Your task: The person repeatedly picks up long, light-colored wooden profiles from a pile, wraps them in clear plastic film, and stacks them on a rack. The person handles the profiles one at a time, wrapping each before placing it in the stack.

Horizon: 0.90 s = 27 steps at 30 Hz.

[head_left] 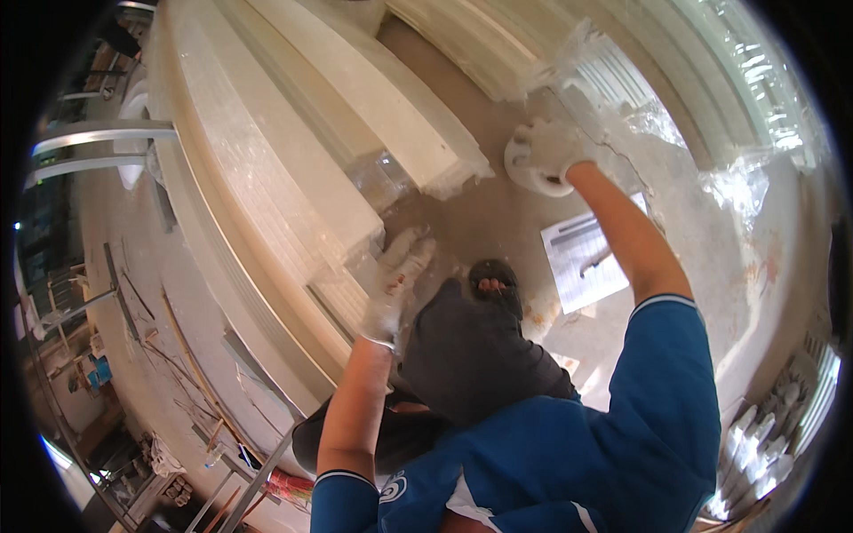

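A grey, stained workshop floor [697, 244] runs beneath everything, crowded on both sides by long, pale bundles [267, 160] in clear wrap. They fill the left and far side, leaving a narrow bare patch between their ends. Loose clear plastic [737, 191] hangs crumpled from the bundle ends at the right.

On that patch sits a white roll [518, 164], with the gloved right hand [555, 147] closed over its top, fingers curled at its rim. The gloved left hand [400, 266] is held out flat, fingers stretched, right at the end of the nearest bundle; whether it presses there I cannot tell.

The person's bent knee [471, 355] and a foot in a dark sandal [494, 284] take up the space between the arms. A printed sheet [577, 289] lies by the right forearm, partly under it. Farther left are a metal frame [98, 138] and scattered strips; shiny wrapped pieces [755, 453] lie lower right.
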### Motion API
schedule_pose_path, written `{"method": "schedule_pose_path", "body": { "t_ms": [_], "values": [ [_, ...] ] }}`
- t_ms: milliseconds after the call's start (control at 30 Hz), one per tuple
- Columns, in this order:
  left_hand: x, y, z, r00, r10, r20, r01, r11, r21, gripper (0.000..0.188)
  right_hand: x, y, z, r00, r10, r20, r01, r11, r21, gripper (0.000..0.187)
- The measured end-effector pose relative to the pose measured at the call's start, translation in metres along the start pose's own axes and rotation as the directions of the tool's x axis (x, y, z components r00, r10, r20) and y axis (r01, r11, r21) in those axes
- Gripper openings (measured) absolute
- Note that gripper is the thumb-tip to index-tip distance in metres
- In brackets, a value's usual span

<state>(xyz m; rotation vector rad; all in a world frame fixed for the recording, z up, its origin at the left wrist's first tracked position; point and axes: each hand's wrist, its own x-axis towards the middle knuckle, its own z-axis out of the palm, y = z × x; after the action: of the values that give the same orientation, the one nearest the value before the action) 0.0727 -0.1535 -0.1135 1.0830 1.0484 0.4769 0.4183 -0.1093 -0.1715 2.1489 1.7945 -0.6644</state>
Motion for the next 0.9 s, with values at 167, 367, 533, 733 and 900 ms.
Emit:
{"method": "schedule_pose_path", "body": {
  "t_ms": [167, 367, 533, 733, 900],
  "values": [
    [-0.008, -0.016, -0.007, 0.997, -0.053, -0.049, 0.048, 0.994, -0.102, 0.052, -0.025, 0.024, 0.014, 0.981, 0.075, -0.179, -0.023, 0.961, 0.277, 0.073],
    [-0.009, -0.017, 0.000, 0.992, -0.128, 0.010, 0.128, 0.980, -0.155, 0.054, -0.024, 0.067, 0.015, 0.998, -0.057, 0.000, 0.052, 0.921, 0.387, 0.061],
    [-0.014, -0.030, -0.017, 1.000, -0.016, 0.022, 0.019, 0.985, -0.169, 0.054, -0.010, 0.134, 0.086, 0.927, 0.350, -0.133, -0.283, 0.888, 0.361, 0.050],
    [-0.010, -0.046, -0.042, 0.997, 0.066, 0.025, -0.058, 0.969, -0.241, 0.063, -0.048, 0.272, 0.139, 0.633, 0.769, 0.085, -0.378, 0.210, 0.902, 0.054],
    [0.001, -0.057, -0.046, 0.996, -0.039, 0.083, 0.046, 0.995, -0.092, 0.068, -0.077, 0.241, 0.116, 0.559, 0.761, -0.329, -0.677, 0.648, 0.349, 0.077]
  ]
}}
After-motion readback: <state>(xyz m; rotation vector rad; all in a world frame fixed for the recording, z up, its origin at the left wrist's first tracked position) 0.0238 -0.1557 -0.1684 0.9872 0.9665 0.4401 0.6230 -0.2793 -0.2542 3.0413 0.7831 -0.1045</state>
